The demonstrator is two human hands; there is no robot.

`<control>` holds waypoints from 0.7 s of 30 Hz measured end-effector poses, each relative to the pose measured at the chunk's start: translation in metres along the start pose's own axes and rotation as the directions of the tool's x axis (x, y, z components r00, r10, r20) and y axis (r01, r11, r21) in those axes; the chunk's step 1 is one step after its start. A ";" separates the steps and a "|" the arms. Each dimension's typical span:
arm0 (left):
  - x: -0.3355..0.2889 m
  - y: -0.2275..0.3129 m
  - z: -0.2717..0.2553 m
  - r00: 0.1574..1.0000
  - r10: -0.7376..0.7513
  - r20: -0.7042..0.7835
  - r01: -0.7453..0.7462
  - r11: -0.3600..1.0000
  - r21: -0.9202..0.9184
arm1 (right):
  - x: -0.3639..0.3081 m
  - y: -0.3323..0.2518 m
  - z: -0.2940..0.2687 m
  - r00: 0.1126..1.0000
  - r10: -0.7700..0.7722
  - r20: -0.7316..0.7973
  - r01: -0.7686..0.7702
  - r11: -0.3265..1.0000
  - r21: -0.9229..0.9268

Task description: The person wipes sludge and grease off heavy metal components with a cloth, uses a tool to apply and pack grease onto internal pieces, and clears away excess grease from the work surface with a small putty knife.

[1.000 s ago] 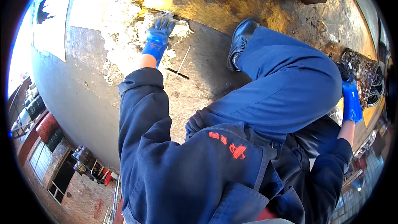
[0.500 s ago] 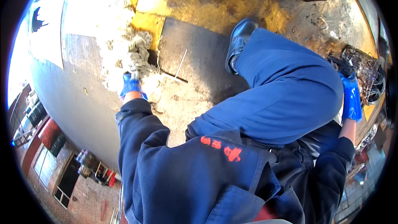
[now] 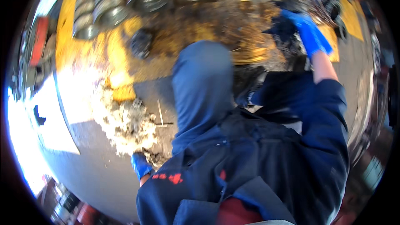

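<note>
**Grip Status, Both Sides**

From my remote view, the right hand [image 3: 307, 33] appears closed around the dark rag [image 3: 281, 28], presumably bunched for firmer hold. The left hand [image 3: 141, 165] rests at the pale fibre pile's [image 3: 125, 125] near edge; I cannot tell its grip. The T-shaped tool [image 3: 164, 125] lies just beside, presumably within reach.

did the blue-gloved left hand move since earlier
Yes, down the picture: the blue-gloved left hand was above the T-shaped metal tool, now below.
</note>
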State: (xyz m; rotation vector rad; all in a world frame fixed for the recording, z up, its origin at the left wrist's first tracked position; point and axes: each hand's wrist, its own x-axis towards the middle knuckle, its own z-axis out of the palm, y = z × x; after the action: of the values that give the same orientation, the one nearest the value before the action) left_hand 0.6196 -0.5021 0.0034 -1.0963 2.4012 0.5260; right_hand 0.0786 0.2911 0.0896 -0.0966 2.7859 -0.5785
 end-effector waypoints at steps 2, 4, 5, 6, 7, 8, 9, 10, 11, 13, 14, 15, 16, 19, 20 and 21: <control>0.003 -0.023 -0.009 0.973 -0.194 0.123 0.216 0.956 -0.198 | 0.014 -0.019 0.001 0.999 -0.016 -0.040 0.018 0.998 0.065; 0.034 -0.006 -0.034 0.951 -0.249 0.186 0.299 0.896 -0.329 | 0.001 -0.011 -0.011 0.993 0.023 -0.114 -0.005 0.987 0.160; 0.055 0.011 -0.051 0.947 -0.252 0.200 0.312 0.871 -0.380 | -0.005 0.001 -0.017 0.986 0.028 -0.163 0.008 0.976 0.218; 0.079 0.032 -0.070 0.955 -0.227 0.193 0.291 0.848 -0.443 | -0.009 0.009 -0.021 0.974 0.002 -0.228 0.063 0.959 0.278; 0.095 0.041 -0.102 0.964 -0.217 0.154 0.266 0.812 -0.519 | -0.010 -0.024 -0.022 0.971 0.121 -0.206 -0.072 0.970 0.231; 0.107 0.072 -0.133 0.979 -0.168 0.117 0.204 0.784 -0.586 | -0.030 -0.063 -0.031 0.949 0.255 -0.188 -0.223 0.959 0.174; 0.118 0.106 -0.171 0.974 -0.169 0.153 0.226 0.792 -0.568 | -0.047 -0.086 -0.031 0.926 0.024 -0.378 0.050 0.982 0.184; 0.126 0.163 -0.184 0.991 -0.119 0.057 0.127 0.737 -0.663 | -0.048 -0.083 -0.031 0.924 0.075 -0.375 -0.005 0.983 0.184; 0.108 0.246 -0.179 0.991 0.087 -0.107 -0.134 0.787 -0.602 | -0.051 -0.065 -0.023 0.921 0.154 -0.358 -0.093 0.979 0.181; 0.089 0.336 -0.223 0.894 0.345 -0.287 -0.436 0.821 -0.369 | -0.052 -0.082 -0.029 0.893 -0.108 -0.438 0.127 0.992 0.014; 0.081 0.379 -0.238 0.819 0.462 -0.341 -0.562 0.765 -0.314 | -0.058 -0.094 -0.043 0.919 0.043 -0.392 -0.006 0.995 0.097; 0.075 0.434 -0.247 0.729 0.580 -0.364 -0.681 0.668 -0.300 | -0.059 -0.085 -0.047 0.907 0.117 -0.404 -0.032 0.977 0.211; 0.070 0.489 -0.247 0.626 0.688 -0.369 -0.780 0.553 -0.292 | -0.060 -0.073 -0.048 0.894 0.196 -0.402 -0.064 0.946 0.318; 0.044 0.605 -0.252 0.454 0.838 -0.302 -0.872 0.348 -0.344 | -0.108 -0.098 -0.086 0.919 0.320 -0.232 -0.196 0.879 0.435; 0.014 0.658 -0.219 0.427 0.881 -0.205 -0.865 0.332 -0.375 | -0.096 -0.056 -0.069 0.929 0.320 -0.187 -0.239 0.902 0.360; 0.025 0.669 -0.230 0.347 0.915 -0.206 -0.906 0.271 -0.324 | -0.094 -0.080 -0.073 0.956 0.209 -0.207 -0.168 0.965 0.202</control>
State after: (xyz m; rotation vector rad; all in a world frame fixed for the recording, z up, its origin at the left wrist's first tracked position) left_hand 0.0319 -0.2243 0.2833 0.4357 2.7644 1.4242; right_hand 0.1473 0.2567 0.2111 0.2909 2.8959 -0.8374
